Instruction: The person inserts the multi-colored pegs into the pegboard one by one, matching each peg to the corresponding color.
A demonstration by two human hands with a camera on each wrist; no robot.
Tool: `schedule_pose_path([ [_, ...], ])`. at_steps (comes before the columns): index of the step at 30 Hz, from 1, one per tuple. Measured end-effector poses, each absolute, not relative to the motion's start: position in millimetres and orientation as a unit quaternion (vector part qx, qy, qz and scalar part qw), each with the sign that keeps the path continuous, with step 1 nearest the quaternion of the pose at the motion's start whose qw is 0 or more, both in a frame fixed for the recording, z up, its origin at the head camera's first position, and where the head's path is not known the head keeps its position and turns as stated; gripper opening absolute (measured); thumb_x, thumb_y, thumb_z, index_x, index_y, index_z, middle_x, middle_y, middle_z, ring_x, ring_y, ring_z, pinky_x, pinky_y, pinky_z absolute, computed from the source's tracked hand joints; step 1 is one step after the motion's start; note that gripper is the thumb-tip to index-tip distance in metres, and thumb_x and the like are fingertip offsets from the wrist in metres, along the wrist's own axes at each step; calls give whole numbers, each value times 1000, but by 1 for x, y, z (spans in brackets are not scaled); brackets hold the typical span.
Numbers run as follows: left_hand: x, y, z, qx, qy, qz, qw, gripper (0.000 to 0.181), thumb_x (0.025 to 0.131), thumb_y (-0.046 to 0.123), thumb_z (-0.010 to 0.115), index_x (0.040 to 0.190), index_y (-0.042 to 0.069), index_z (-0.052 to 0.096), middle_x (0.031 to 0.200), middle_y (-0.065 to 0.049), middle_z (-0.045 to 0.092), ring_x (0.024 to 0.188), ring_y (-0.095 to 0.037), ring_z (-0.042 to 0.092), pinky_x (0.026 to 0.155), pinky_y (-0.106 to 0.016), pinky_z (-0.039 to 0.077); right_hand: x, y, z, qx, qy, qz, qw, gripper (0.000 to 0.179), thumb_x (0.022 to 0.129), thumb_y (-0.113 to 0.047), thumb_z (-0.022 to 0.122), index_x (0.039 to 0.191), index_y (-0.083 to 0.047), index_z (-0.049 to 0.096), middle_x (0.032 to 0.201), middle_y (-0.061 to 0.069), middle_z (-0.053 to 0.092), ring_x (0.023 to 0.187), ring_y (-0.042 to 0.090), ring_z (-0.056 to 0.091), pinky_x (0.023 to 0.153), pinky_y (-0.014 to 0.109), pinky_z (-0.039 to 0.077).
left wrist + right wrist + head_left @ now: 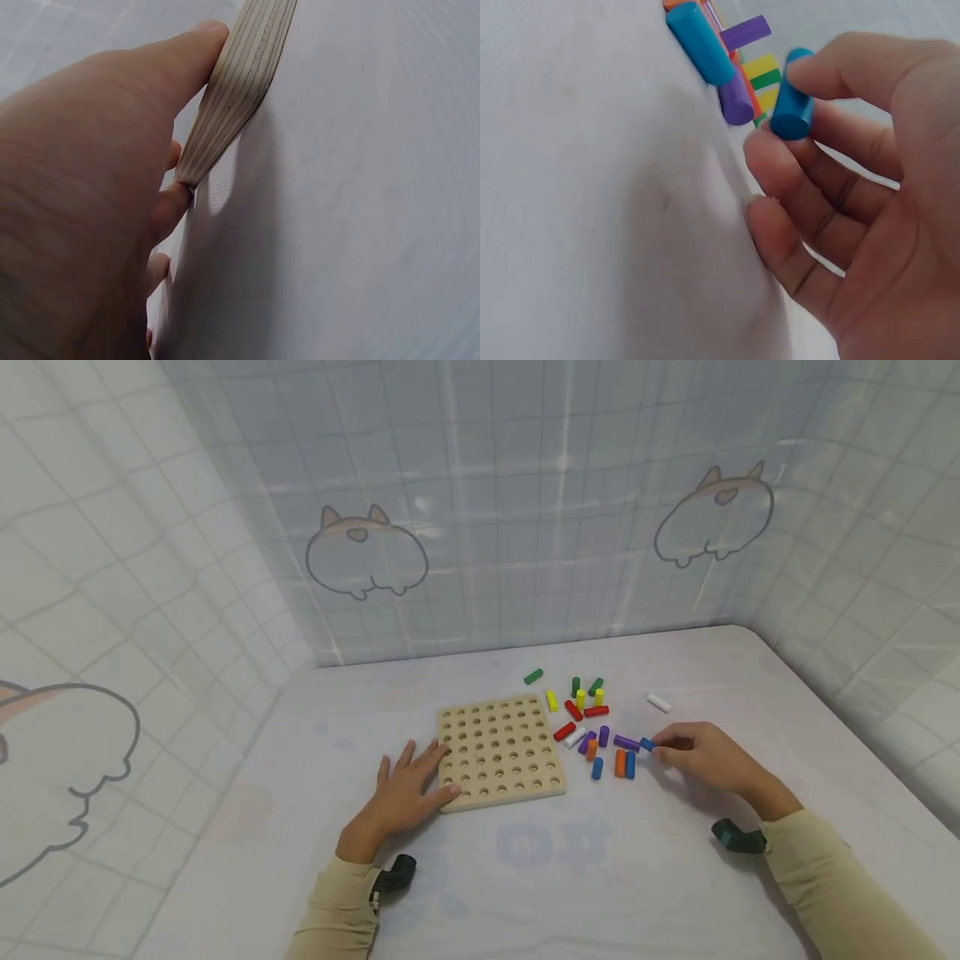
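Fingers straight and apart, my left hand (401,792) rests on the left side of the one holed board (510,799), likely steadying it. My right hand (697,756) pinches a blue peg (790,120) between thumb and fingers; picking up seems the step, and the next move calls for lifting it clear of the purple peg (626,743) beside it. On the table (540,902), left to right, I count three green pegs (533,677), three yellow pegs (552,701), three red (565,732), two white (659,702), three purple, two orange (620,764), three blue including mine.
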State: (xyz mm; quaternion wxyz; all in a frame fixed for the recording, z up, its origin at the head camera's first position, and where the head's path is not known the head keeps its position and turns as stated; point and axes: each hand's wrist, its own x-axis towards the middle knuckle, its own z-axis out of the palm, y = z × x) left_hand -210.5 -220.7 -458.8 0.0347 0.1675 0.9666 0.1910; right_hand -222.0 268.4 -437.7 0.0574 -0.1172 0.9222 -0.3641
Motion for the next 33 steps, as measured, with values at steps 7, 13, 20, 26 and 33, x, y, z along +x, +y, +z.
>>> schedule_pose_path([
  [7, -214, -224, -457, 175, 963, 201, 29, 82, 94, 66, 53, 159, 21, 31, 163, -4, 26, 151, -41, 5, 112, -70, -6, -230, 260, -429, -103, 889, -441, 64, 46, 101, -39, 61, 136, -9, 63, 108, 7, 67, 97, 25, 61, 87, 40, 52],
  [13, -215, -224, -461, 170, 964, 203, 33, 83, 94, 66, 53, 159, 21, 32, 163, -4, 27, 152, -40, 5, 112, -70, -7, -240, 247, -425, -98, 888, -445, 65, 42, 105, -31, 54, 143, -13, 58, 102, 8, 66, 95, 26, 59, 88, 42, 51],
  [20, -214, -222, -465, 169, 963, 209, 35, 83, 93, 67, 53, 160, 23, 30, 164, -3, 26, 152, -39, 4, 112, -69, -8, -257, 236, -418, -84, 869, -483, 70, 37, 106, -23, 50, 140, -12, 57, 108, 12, 67, 95, 27, 66, 98, 52, 50],
  [26, -211, -221, -463, 169, 961, 216, 37, 84, 93, 67, 53, 160, 22, 30, 164, -3, 25, 152, -39, 3, 113, -68, -8, -268, 222, -415, -83, 856, -504, 78, 37, 106, -26, 52, 140, -11, 55, 117, 16, 65, 97, 28, 68, 96, 46, 53],
  [33, -210, -221, -463, 170, 962, 213, 30, 83, 94, 68, 52, 160, 22, 30, 164, -3, 26, 152, -39, 4, 113, -68, -7, -281, 202, -409, -91, 844, -520, 98, 38, 103, -27, 56, 138, -11, 54, 119, 19, 64, 96, 29, 68, 93, 45, 54],
])
